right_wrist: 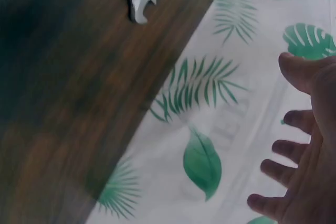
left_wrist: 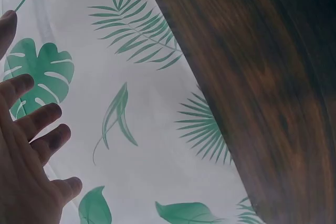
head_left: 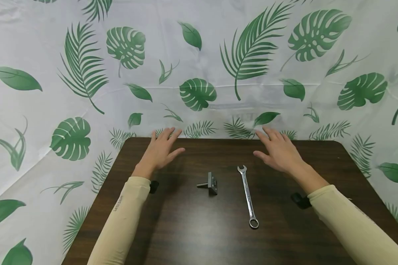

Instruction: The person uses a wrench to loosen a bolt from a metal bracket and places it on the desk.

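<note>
My left hand (head_left: 159,149) is held above the far left of the dark table, fingers spread and holding nothing. On the far right, my right hand (head_left: 278,149) hovers with its fingers extended and its palm bare. Between them lies a silver combination wrench (head_left: 247,195), its open end pointing away and its ring end towards me; it is nearer the right hand. Left of the wrench sits a small grey metal block with a bolt (head_left: 212,183) sticking out to the left. In the right wrist view only the wrench's open end (right_wrist: 140,3) shows.
The dark wood-grain table (head_left: 192,235) has rounded far corners. Behind and beside it hangs a white cloth (head_left: 212,66) printed with green leaves. A dark band with a small device (head_left: 301,201) is at the right wrist, and a similar one (head_left: 154,186) at the left.
</note>
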